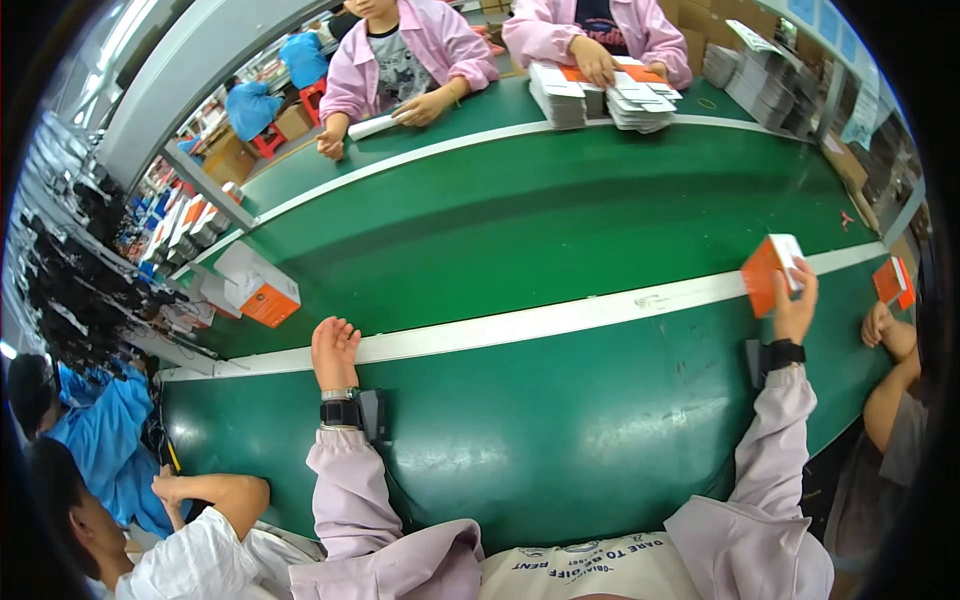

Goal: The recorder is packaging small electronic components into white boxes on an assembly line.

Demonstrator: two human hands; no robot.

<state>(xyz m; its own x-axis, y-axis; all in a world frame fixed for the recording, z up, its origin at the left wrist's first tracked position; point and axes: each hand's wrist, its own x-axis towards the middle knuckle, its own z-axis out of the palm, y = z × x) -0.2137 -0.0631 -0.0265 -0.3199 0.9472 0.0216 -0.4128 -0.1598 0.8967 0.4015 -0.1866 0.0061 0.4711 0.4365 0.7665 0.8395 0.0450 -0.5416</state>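
On the right, my right hand (795, 308) grips an orange and white cardboard box (763, 278) by its near side. The box is upright, over the white rail (560, 318) that runs along the green work surface. My left hand (336, 352) rests at the left part of this rail, its fingers loosely bent and holding nothing. Beyond it stands another white and orange box (268, 300), with a white flap raised. Both my wrists wear dark bands with a small device.
A green conveyor belt (520, 240) crosses ahead. Across it, one person holds a white item (372, 126); another handles stacks of flat white and orange cartons (640, 105). A neighbour at right has an orange box (893, 282). Another person's arm (215, 490) is at lower left.
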